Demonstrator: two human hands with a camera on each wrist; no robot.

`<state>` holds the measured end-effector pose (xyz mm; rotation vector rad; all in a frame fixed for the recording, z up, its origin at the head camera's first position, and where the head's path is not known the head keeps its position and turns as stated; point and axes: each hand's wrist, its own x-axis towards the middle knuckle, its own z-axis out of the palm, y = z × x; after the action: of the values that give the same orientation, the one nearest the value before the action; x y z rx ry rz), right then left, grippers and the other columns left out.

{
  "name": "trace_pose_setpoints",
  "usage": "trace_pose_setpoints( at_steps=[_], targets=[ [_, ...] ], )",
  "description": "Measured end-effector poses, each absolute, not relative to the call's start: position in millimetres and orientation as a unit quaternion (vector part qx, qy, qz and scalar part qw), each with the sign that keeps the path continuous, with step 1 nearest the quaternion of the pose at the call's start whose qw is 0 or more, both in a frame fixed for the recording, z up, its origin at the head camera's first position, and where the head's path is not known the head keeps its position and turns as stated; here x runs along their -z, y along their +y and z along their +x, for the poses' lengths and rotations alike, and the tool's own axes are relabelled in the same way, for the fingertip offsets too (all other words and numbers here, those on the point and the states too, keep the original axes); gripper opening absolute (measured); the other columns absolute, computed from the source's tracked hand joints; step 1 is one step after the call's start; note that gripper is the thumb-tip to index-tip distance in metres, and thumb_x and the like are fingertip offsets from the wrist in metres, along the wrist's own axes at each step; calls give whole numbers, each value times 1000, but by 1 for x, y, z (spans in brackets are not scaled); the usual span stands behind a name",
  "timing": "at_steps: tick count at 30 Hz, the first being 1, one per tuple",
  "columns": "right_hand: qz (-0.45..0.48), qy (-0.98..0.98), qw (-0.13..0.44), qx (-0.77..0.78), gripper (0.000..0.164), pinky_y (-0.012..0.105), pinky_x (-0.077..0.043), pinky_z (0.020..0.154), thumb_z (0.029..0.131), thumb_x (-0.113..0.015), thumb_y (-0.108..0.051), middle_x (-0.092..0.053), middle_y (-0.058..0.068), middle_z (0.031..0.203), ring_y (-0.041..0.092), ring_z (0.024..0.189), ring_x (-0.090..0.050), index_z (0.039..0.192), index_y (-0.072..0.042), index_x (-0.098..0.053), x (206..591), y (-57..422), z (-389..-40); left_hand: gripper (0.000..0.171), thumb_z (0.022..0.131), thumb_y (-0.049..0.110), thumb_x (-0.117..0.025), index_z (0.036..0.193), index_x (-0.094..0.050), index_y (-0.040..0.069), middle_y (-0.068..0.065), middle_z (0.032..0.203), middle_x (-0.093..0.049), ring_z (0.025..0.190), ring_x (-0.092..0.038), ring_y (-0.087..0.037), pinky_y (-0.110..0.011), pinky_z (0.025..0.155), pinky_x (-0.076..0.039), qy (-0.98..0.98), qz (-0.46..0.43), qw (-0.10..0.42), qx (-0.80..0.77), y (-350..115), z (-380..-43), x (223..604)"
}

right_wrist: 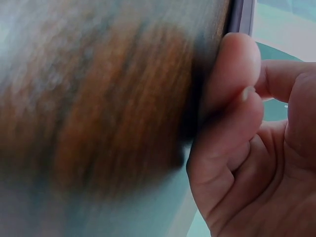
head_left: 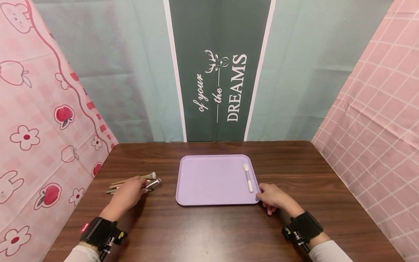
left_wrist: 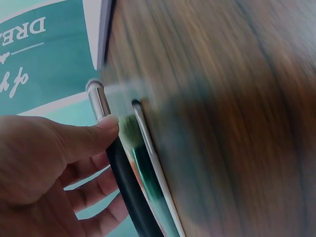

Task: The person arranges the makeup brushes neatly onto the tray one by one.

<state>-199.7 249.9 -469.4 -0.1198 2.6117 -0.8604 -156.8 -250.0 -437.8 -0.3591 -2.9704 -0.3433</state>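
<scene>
On the left of the table my left hand (head_left: 127, 191) pinches a black-handled makeup brush (left_wrist: 126, 180) with a silver ferrule, thumb laid along its upper part. Right beside it lie a green makeup brush (left_wrist: 142, 163) and a slim brush with a pale handle (left_wrist: 155, 158); the hand partly covers this group in the head view. A lilac tray (head_left: 212, 182) lies mid-table, with one white-tipped makeup brush (head_left: 248, 178) near its right rim. At the tray's near right corner, my right hand (head_left: 273, 198) grips the edge with curled fingers.
Another makeup brush with a yellowish handle (head_left: 131, 179) lies just beyond the left hand. The dark wood table (head_left: 203, 233) ends at a hanging teal and green cloth (head_left: 216, 72). Pink cloths (head_left: 379, 120) hang along both sides.
</scene>
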Motion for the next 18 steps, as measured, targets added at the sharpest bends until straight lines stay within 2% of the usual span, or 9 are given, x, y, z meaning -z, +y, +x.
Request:
trace_pose_setpoints(
  at_steps=[12, 18],
  targets=[
    [-43, 931, 192, 309, 9, 31, -48, 37, 88, -56, -8, -58, 11, 61, 16, 37, -59, 81, -7, -50, 469, 250, -200, 12, 87, 8, -77, 88, -65, 6, -4, 77, -56, 69, -58, -22, -42, 63, -49, -984, -106, 65, 131, -222, -168, 432],
    [-43, 931, 192, 308, 9, 30, -47, 37, 88, -56, -8, -58, 11, 60, 16, 36, -59, 81, -7, -50, 470, 250, -201, 10, 89, 9, -75, 90, -66, 4, -7, 81, -60, 71, -58, -22, -43, 66, -50, -985, -83, 49, 142, -206, -178, 433]
  ],
)
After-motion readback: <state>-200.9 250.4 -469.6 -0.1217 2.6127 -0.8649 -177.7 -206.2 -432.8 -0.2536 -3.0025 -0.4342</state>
